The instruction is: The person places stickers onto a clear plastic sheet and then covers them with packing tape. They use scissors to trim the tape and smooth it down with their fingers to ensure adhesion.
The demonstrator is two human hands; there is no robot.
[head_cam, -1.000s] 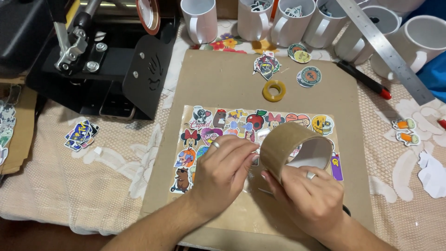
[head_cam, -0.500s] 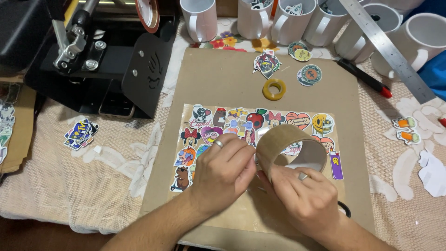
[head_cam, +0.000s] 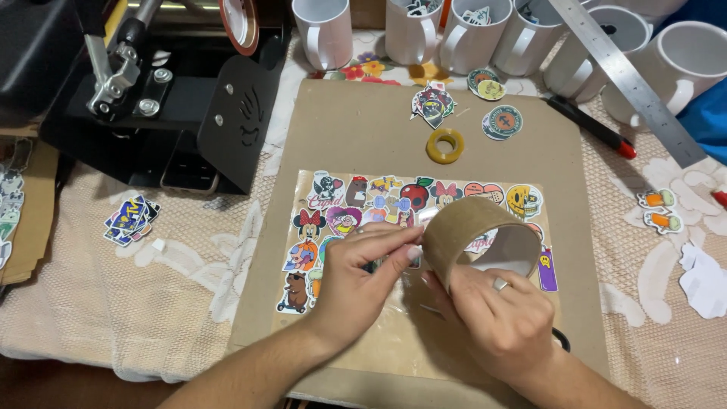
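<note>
My right hand [head_cam: 509, 322] is closest to me, clenched around one wide brown cardboard tape roll [head_cam: 475, 236], which stands on edge over the right part of the sticker sheet [head_cam: 356, 220]; my fingers reach up into its hollow, and one ring shows on that hand. Just left of it, my left hand [head_cam: 363, 284] pinches the clear tape end [head_cam: 413, 254] between thumb and fingertips, right against the roll's rim. Both hands rest over one sheet of cartoon stickers, arranged in roughly four rows; I cannot count them all, since my hands cover several. The sheet lies on one brown cardboard board [head_cam: 363, 129] on the lace tablecloth [head_cam: 151, 303].

Further out on the board sits one small yellow tape ring [head_cam: 444, 145], with one small heap of stickers [head_cam: 432, 104] beyond it and two round stickers [head_cam: 501, 122] to its right. Off the board to my left lies one little stack of stickers [head_cam: 130, 220]; to my right, two small orange stickers [head_cam: 660, 210] and one white paper cutout [head_cam: 704, 280]. One black marker with a red cap [head_cam: 592, 127] lies near the board's far right corner, and one metal ruler [head_cam: 625, 76] runs diagonally past it. At the far edge stand six white mugs [head_cam: 323, 32] in a row, and at the far left one black press machine [head_cam: 151, 98].
</note>
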